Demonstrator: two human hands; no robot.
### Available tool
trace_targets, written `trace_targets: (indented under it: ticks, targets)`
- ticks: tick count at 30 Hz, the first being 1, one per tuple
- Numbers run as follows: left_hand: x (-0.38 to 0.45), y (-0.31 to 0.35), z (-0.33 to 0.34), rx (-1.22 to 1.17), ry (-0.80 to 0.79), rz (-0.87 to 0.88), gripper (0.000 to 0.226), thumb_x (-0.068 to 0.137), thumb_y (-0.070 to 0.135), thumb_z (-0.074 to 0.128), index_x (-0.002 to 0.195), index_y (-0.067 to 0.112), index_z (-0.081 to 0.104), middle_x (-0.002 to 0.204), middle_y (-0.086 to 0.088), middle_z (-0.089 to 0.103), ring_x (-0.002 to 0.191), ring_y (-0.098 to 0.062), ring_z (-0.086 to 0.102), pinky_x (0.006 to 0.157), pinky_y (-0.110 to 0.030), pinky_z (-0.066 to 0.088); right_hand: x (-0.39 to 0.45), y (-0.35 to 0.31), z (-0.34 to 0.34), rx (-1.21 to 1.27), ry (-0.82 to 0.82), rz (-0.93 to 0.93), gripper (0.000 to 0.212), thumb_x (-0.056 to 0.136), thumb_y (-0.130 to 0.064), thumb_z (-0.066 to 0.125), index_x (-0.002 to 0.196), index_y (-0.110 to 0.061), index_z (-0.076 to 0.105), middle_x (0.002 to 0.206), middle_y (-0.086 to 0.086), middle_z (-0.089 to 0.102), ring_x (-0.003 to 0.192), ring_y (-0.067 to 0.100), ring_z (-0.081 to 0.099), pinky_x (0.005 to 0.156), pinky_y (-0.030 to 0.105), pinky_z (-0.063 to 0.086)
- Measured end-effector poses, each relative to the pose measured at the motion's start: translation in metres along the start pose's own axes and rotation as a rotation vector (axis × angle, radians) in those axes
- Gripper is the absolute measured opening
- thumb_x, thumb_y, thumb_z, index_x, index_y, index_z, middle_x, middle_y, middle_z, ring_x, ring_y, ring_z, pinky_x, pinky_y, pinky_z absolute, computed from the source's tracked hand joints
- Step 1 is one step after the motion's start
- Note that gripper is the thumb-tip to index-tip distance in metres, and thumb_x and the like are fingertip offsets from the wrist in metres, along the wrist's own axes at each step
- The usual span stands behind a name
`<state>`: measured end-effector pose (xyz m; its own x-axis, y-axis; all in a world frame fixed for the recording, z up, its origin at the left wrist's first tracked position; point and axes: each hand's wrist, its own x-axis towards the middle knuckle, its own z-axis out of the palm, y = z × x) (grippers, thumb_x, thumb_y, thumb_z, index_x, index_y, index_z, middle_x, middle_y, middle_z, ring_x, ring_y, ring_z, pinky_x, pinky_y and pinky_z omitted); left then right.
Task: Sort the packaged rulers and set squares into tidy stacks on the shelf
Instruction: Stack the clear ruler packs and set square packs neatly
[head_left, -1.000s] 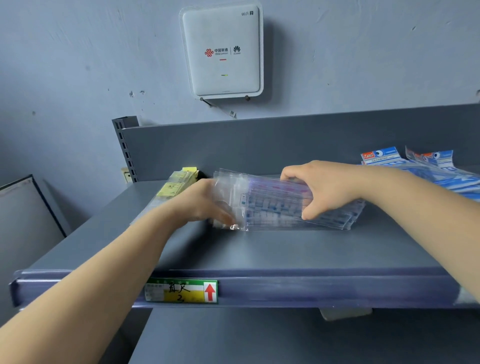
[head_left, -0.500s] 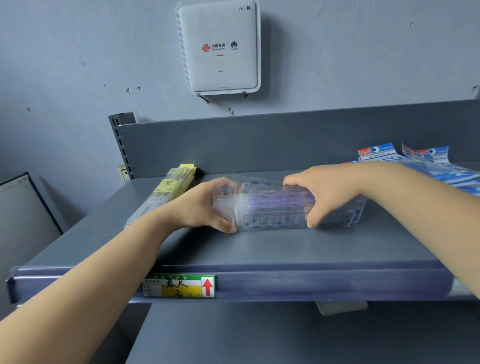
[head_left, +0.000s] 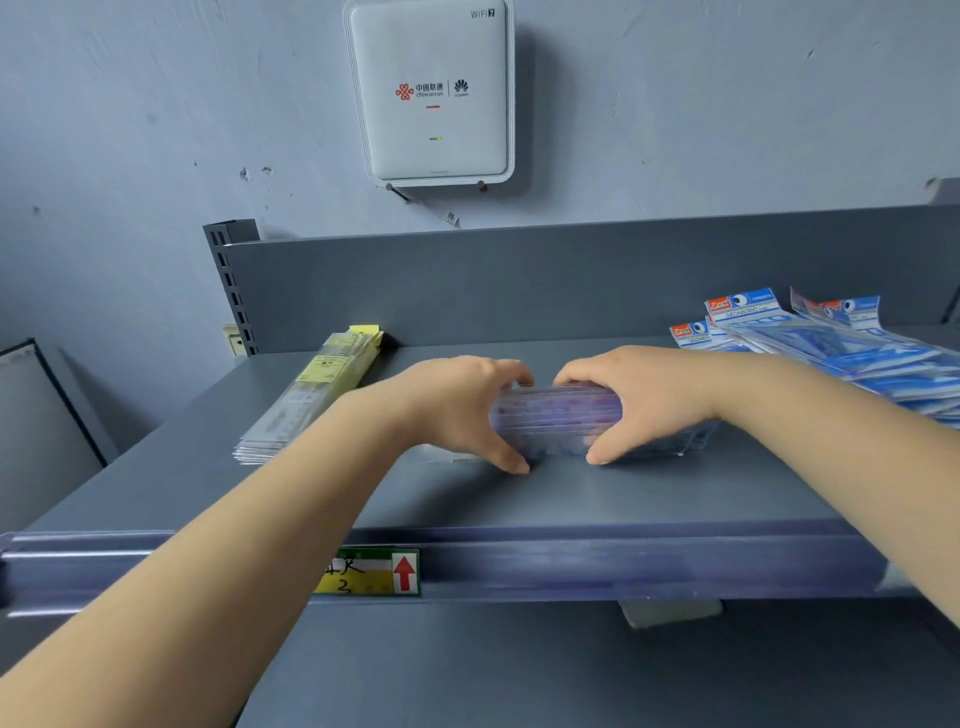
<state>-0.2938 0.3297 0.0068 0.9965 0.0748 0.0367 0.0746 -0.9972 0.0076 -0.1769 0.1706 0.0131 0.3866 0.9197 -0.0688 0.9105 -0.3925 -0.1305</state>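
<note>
A bundle of clear, purple-tinted ruler packets (head_left: 558, 415) stands on its long edge in the middle of the grey shelf (head_left: 597, 499). My left hand (head_left: 457, 410) grips its left part, fingers over the top and thumb at the front. My right hand (head_left: 639, 400) grips its right part the same way, close beside the left. A flat stack of yellow-labelled ruler packets (head_left: 311, 395) lies at the shelf's left. A loose pile of blue-headed set square packets (head_left: 831, 348) spreads over the right end.
The shelf's grey back panel (head_left: 571, 275) rises behind the packets, with a slotted upright (head_left: 228, 291) at its left. A price strip with a yellow-green label (head_left: 371, 571) runs along the front edge. A white router (head_left: 431, 91) hangs on the wall above. A lower shelf (head_left: 519, 670) lies below.
The purple packets went from lying tilted to standing on edge. My hands moved closer together on the bundle, squeezing it into a compact block. The view shifted slightly down.
</note>
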Motion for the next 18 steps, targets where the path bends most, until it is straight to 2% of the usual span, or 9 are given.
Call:
trace_targets:
  ticks: [2, 4, 5, 7, 9, 10, 13, 16, 18]
  targets:
    - [0.002, 0.000, 0.006, -0.041, 0.049, -0.013, 0.075, 0.068, 0.048, 0.077, 0.130, 0.027, 0.042, 0.125, 0.005, 0.058, 0.109, -0.020, 0.054, 0.092, -0.035, 0.046, -0.005, 0.001, 0.000, -0.008, 0.006, 0.020, 0.056, 0.072, -0.046, 0.072, 0.119, -0.032, 0.047, 0.107, -0.016, 0.055, 0.093, 0.007, 0.052, 0.077, 0.023, 0.040]
    - [0.001, -0.002, 0.008, -0.083, 0.066, -0.014, 0.073, 0.067, 0.049, 0.077, 0.128, 0.026, 0.044, 0.123, 0.005, 0.058, 0.108, -0.020, 0.054, 0.091, -0.035, 0.046, -0.015, 0.001, 0.000, -0.084, 0.043, 0.054, 0.069, 0.073, -0.055, 0.067, 0.132, -0.033, 0.039, 0.128, -0.012, 0.051, 0.108, 0.008, 0.050, 0.088, 0.025, 0.040]
    - [0.001, -0.003, 0.008, -0.102, 0.068, -0.013, 0.073, 0.067, 0.050, 0.077, 0.128, 0.026, 0.045, 0.123, 0.005, 0.059, 0.109, -0.020, 0.054, 0.092, -0.034, 0.045, -0.021, -0.001, 0.001, -0.145, 0.089, 0.074, 0.079, 0.075, -0.059, 0.063, 0.140, -0.031, 0.030, 0.140, -0.012, 0.042, 0.122, 0.010, 0.044, 0.097, 0.026, 0.036]
    - [0.001, -0.005, 0.009, -0.147, 0.073, -0.003, 0.072, 0.068, 0.053, 0.076, 0.127, 0.025, 0.047, 0.123, 0.004, 0.059, 0.109, -0.020, 0.055, 0.093, -0.035, 0.045, -0.034, -0.007, 0.007, -0.250, 0.184, 0.104, 0.089, 0.081, -0.062, 0.051, 0.149, -0.027, 0.007, 0.156, -0.010, 0.016, 0.142, 0.010, 0.020, 0.111, 0.027, 0.020]
    - [0.000, -0.006, 0.009, -0.192, 0.085, 0.009, 0.069, 0.069, 0.056, 0.073, 0.126, 0.025, 0.049, 0.122, 0.004, 0.059, 0.109, -0.020, 0.055, 0.094, -0.036, 0.044, -0.041, -0.014, 0.019, -0.320, 0.205, 0.094, 0.083, 0.090, -0.058, 0.038, 0.149, -0.022, -0.007, 0.159, -0.007, -0.003, 0.145, 0.009, 0.002, 0.116, 0.028, 0.007]
    - [0.000, -0.007, 0.009, -0.201, 0.089, 0.009, 0.068, 0.069, 0.057, 0.072, 0.126, 0.025, 0.050, 0.122, 0.004, 0.059, 0.110, -0.020, 0.055, 0.095, -0.037, 0.044, -0.042, -0.017, 0.026, -0.323, 0.181, 0.090, 0.077, 0.093, -0.054, 0.033, 0.149, -0.021, -0.008, 0.159, -0.005, -0.005, 0.146, 0.009, -0.001, 0.117, 0.029, 0.004]
    - [-0.002, -0.006, 0.009, -0.177, 0.099, 0.010, 0.067, 0.070, 0.058, 0.070, 0.126, 0.027, 0.049, 0.122, 0.005, 0.057, 0.110, -0.019, 0.054, 0.095, -0.036, 0.044, -0.044, -0.020, 0.032, -0.255, 0.166, 0.115, 0.066, 0.097, -0.050, 0.025, 0.149, -0.021, -0.001, 0.159, -0.007, -0.001, 0.145, 0.007, 0.000, 0.118, 0.030, 0.004]
    - [-0.003, -0.004, 0.008, -0.151, 0.098, 0.010, 0.067, 0.071, 0.060, 0.067, 0.126, 0.028, 0.048, 0.122, 0.006, 0.057, 0.111, -0.017, 0.054, 0.095, -0.036, 0.044, -0.046, -0.018, 0.034, -0.278, 0.258, 0.088, 0.079, 0.085, -0.066, 0.009, 0.149, -0.024, -0.009, 0.158, -0.008, -0.010, 0.145, 0.006, -0.007, 0.117, 0.030, 0.000]
    - [-0.003, -0.003, 0.007, -0.139, 0.089, 0.010, 0.067, 0.072, 0.061, 0.065, 0.128, 0.029, 0.047, 0.125, 0.007, 0.055, 0.113, -0.016, 0.053, 0.096, -0.036, 0.043, -0.047, -0.018, 0.037, -0.260, 0.216, 0.092, 0.074, 0.089, -0.064, 0.014, 0.149, -0.026, -0.007, 0.158, -0.009, -0.007, 0.145, 0.005, -0.005, 0.117, 0.030, 0.001]
